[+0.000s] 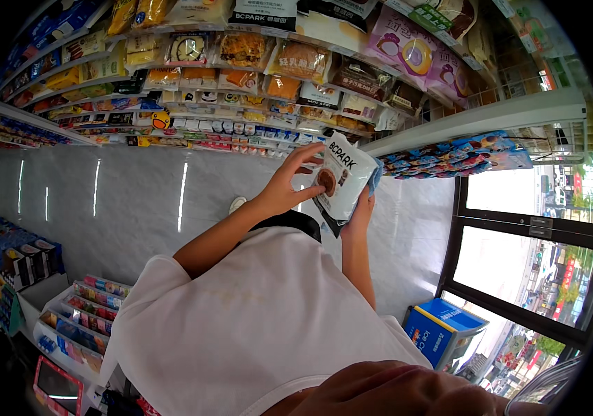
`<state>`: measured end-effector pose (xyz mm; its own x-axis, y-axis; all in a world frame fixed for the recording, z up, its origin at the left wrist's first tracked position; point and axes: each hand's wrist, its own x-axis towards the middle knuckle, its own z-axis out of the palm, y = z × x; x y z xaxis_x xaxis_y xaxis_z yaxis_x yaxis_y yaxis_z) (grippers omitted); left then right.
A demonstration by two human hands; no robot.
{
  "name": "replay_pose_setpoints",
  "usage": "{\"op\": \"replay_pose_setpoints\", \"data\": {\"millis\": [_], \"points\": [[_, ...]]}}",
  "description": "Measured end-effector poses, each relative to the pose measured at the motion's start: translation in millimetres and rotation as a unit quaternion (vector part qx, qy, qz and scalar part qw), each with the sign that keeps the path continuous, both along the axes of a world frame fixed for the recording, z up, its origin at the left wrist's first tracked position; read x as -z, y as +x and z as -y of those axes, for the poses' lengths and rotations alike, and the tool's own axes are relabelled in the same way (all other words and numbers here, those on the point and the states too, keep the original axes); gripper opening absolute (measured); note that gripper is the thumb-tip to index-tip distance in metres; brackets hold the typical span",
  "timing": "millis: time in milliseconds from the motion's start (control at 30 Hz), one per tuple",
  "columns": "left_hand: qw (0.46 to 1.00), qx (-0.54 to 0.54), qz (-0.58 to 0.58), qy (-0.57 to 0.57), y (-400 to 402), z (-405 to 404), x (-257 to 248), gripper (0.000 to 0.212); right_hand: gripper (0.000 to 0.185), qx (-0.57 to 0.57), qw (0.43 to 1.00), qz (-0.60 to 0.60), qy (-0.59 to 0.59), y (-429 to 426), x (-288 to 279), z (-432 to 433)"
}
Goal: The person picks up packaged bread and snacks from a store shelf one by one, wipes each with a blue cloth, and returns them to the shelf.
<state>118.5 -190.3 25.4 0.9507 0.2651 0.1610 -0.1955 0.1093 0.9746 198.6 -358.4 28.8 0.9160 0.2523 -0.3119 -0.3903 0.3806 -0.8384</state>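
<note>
A white, glossy plastic food package (347, 179) with BCPARK branding, a round brown food picture and a black lower end is held tilted in front of me. My right hand (360, 212) grips it from its right side and from behind. A blue cloth (376, 176) shows along the package's right edge, by the same hand; how it is held is hidden. My left hand (296, 179) is at the package's left edge with its fingers spread. Its thumb tip overlaps the printed front, and whether it presses there is hard to tell.
Shelves of packaged bread and cakes (296, 60) stand before me. Blue snack bags (447, 156) hang on the shelf's end. A glass door (525, 260) and blue ice cream freezer (439, 333) are at right. A tiered rack (86, 312) of small packets stands at lower left.
</note>
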Motion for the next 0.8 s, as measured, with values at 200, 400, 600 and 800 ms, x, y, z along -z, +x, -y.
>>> {"op": "replay_pose_setpoints", "data": {"millis": [200,400,600,800], "points": [[0.958,0.172,-0.106,-0.203,6,-4,18,0.073,0.037,-0.05,0.999,-0.004,0.009,-2,32,14],[0.963,0.121,-0.132,-0.204,12,-16,17,0.063,0.037,0.118,0.993,0.015,-0.008,1,-27,-8],[0.997,-0.01,-0.042,-0.065,53,-69,-11,0.059,0.043,0.175,0.983,0.04,-0.05,7,-19,18],[0.948,-0.166,0.056,0.265,125,-130,-88,0.073,0.042,0.23,0.972,0.005,-0.051,-23,-13,5]]}}
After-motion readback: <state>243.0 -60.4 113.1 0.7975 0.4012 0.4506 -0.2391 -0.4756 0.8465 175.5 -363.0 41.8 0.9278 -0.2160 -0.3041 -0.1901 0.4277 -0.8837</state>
